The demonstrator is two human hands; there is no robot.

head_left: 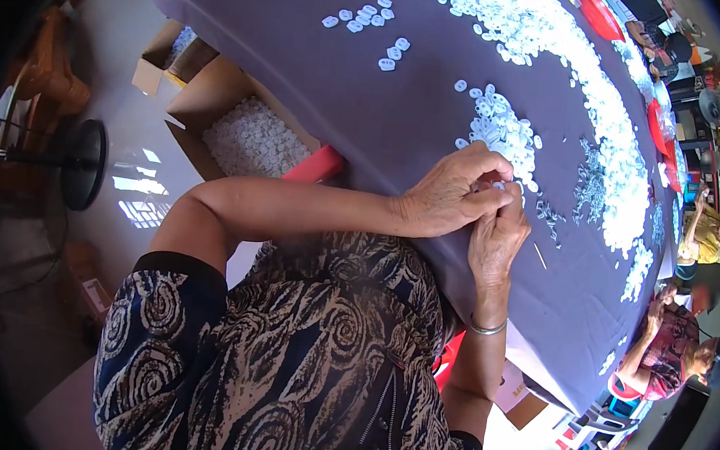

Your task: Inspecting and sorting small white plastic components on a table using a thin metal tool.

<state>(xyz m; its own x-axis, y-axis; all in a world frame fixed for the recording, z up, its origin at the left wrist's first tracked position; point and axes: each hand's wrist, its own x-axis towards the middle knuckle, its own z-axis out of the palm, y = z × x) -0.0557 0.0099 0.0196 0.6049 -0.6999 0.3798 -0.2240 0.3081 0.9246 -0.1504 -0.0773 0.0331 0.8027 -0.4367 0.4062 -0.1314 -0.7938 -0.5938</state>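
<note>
My left hand and my right hand meet above the near edge of the cloth-covered table. Both sets of fingers are pinched together around a small white plastic piece, mostly hidden by them. Just beyond my fingers lies a heap of white oval pieces with holes in them. To its right are small dark metallic parts, with a few more close to my right hand. A thin wooden stick lies beside that hand. A bracelet circles my right wrist.
A long bank of white pieces curves along the far side. Small groups of ovals lie farther left. Below the table's left edge stands a cardboard box of white pieces, with a red object by it. Other people sit across.
</note>
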